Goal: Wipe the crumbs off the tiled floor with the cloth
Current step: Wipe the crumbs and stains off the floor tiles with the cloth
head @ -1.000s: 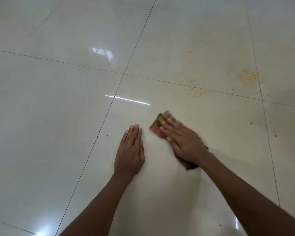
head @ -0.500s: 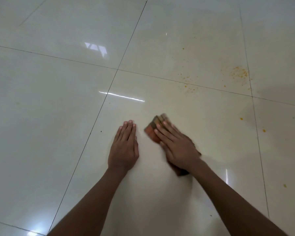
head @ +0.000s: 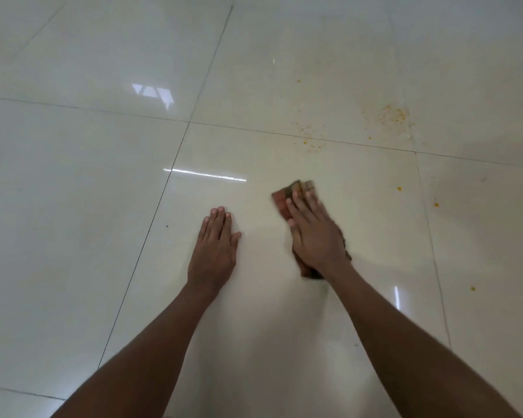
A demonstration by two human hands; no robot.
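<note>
We see the right hand (head: 316, 236) pressing flat on the folded cloth (head: 295, 191) at frame centre, fingers straight. The crumbs (head: 390, 117) lie toward the upper right, nearer this hand; the left hand (head: 215, 248) rests open on the tiled floor (head: 73, 176)

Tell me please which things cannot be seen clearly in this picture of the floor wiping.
- Cloth: head view, mostly hidden under the right hand; its full shape and pattern are unclear, and its edges are blurred.
- Floor beneath the cloth and the left hand: covered, so crumbs there cannot be judged.
- Crumbs: too small to identify.
- Both forearms: cut off by the bottom edge.
</note>
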